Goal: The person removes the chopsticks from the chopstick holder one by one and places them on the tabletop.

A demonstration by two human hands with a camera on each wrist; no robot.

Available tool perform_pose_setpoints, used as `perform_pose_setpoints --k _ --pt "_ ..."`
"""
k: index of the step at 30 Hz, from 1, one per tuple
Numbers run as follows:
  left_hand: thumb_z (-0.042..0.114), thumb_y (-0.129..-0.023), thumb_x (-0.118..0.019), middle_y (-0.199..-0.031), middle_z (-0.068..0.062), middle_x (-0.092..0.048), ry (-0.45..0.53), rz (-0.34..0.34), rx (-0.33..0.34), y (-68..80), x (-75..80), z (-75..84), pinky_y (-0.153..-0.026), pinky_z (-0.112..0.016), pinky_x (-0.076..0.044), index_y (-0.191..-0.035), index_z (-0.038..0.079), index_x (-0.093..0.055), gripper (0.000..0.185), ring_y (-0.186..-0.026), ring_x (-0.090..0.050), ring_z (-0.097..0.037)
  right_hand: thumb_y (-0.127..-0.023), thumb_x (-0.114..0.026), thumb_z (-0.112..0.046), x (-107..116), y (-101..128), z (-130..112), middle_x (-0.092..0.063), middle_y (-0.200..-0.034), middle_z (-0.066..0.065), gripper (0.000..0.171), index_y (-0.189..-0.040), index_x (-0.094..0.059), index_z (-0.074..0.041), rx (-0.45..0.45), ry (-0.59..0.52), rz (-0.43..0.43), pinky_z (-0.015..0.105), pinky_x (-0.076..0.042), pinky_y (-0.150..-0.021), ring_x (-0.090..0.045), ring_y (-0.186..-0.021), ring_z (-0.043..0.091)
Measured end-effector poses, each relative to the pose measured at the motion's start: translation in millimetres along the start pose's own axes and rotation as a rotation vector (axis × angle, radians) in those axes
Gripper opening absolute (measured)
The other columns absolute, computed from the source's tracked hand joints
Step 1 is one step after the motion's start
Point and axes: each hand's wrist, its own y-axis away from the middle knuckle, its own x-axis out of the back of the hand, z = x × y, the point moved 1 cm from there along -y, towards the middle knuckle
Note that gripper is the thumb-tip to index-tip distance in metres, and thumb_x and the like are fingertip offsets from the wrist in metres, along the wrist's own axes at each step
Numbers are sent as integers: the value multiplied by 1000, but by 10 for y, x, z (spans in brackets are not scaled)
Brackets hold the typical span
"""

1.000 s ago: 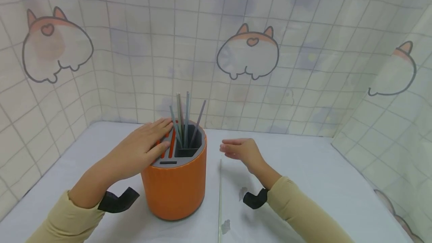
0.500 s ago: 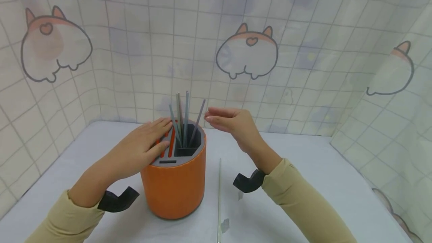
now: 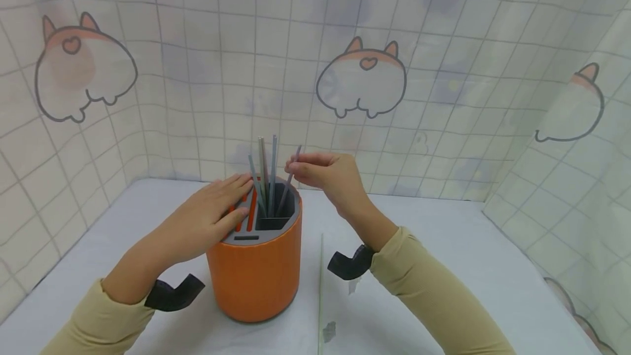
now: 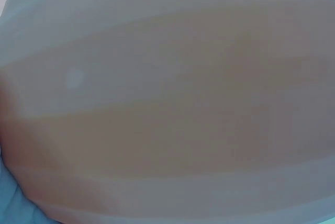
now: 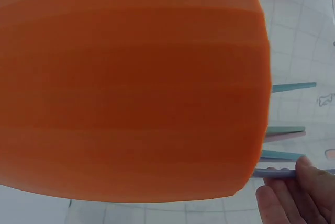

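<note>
We judge the lilac straw (image 3: 283,199), in the orange knife block (image 3: 253,281) left of centre, light, stiff and slick, best held near its top, where our right hand (image 3: 335,179) pinches it, our left hand (image 3: 199,221) flat atop the block.

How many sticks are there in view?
6: in the orange holder, two blue sticks, a green stick, a pink stick and a purple stick that the right hand pinches; on the table, a pale stick. More may be hidden.
</note>
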Motion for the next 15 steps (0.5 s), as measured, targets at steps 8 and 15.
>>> perform_pose_setpoints --k 8,15 --pt "38 -107 -40 -164 -13 -27 2 -7 1 15 -3 -5 -124 -58 -17 -155 6 -33 59 -153 -21 -37 -89 -74 -9 116 7 -262 -79 -95 4 25 -110 -73 5 146 -153 58 32 -59 -90 -76 -96 19" --pt "38 -107 -39 -164 -14 -26 -4 -12 -5 14 4 -7 -124 -58 -17 -155 6 -32 59 -153 -20 -37 -89 -71 -2 253 102 -603 -78 -89 0 18 -105 -74 5 294 -281 127 34 -60 -87 -77 -90 18"
